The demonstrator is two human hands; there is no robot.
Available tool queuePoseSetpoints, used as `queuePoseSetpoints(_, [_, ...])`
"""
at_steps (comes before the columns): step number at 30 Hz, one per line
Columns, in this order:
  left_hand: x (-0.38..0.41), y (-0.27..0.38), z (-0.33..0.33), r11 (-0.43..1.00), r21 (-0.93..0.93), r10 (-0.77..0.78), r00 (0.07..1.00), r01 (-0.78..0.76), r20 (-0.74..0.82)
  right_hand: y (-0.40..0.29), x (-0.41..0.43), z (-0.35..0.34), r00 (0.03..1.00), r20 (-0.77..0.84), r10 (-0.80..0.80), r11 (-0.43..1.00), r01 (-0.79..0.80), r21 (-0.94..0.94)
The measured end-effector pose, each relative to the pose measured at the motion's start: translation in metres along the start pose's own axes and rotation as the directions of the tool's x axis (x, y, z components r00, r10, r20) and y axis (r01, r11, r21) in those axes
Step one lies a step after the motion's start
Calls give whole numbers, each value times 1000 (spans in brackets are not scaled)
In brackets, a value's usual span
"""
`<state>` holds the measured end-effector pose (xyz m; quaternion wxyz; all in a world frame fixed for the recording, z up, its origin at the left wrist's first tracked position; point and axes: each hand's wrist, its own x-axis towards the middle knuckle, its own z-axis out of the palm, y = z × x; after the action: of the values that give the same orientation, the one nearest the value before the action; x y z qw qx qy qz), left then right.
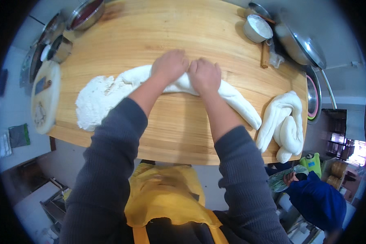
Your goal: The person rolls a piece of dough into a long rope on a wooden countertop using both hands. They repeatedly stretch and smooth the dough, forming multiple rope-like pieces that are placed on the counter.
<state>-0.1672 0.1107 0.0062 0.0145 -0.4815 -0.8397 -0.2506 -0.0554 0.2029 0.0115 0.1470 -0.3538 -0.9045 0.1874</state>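
A long roll of white dough (238, 99) lies across the wooden table, with a wide, rough, flattened end (93, 100) at the left and a narrow end at the right. My left hand (170, 65) is curled over the middle of the roll, its knuckles towards the far side. Close beside it, my right hand (205, 74) grips the same roll from above, fingers bent. Dough hides the undersides of both hands. To the right, near the table's edge, a separate thick rope of smooth dough (292, 106) lies folded and coiled on itself.
Metal bowls (87, 15) and a metal pot (60, 48) stand at the back left, above a round white board (45, 97). A bowl of white powder (257, 29), a wooden rolling pin (265, 55) and a large metal pan (299, 42) are at the back right. A person in blue (318, 198) is at the lower right.
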Motion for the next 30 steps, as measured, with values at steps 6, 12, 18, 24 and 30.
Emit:
queuePoseSetpoints(6, [-109, 38, -32, 981, 192, 17, 1000, -18, 7, -2, -132, -28, 961, -11, -277, 951, 275, 138])
queuePoseSetpoints(12, [-73, 27, -3, 969, 244, 18, 999, -29, 46, -30, -104, -35, 997, -15, -77, 996, 77, 35])
queuePoseSetpoints(18, [-20, 33, 10, 953, 164, -274, 954, 253, 121, -5, -22, -7, 997, 69, 24, 998, -28, 54])
queuePoseSetpoints(24, [37, 38, -25, 963, 101, -269, 880, 249, 393, 5, 33, 22, 988, -92, 128, 991, -131, -25])
queuePoseSetpoints(30, [39, 2, 32, 995, -60, -92, 974, 81, -207, 15, 42, 28, 993, 24, -120, 992, 120, -35])
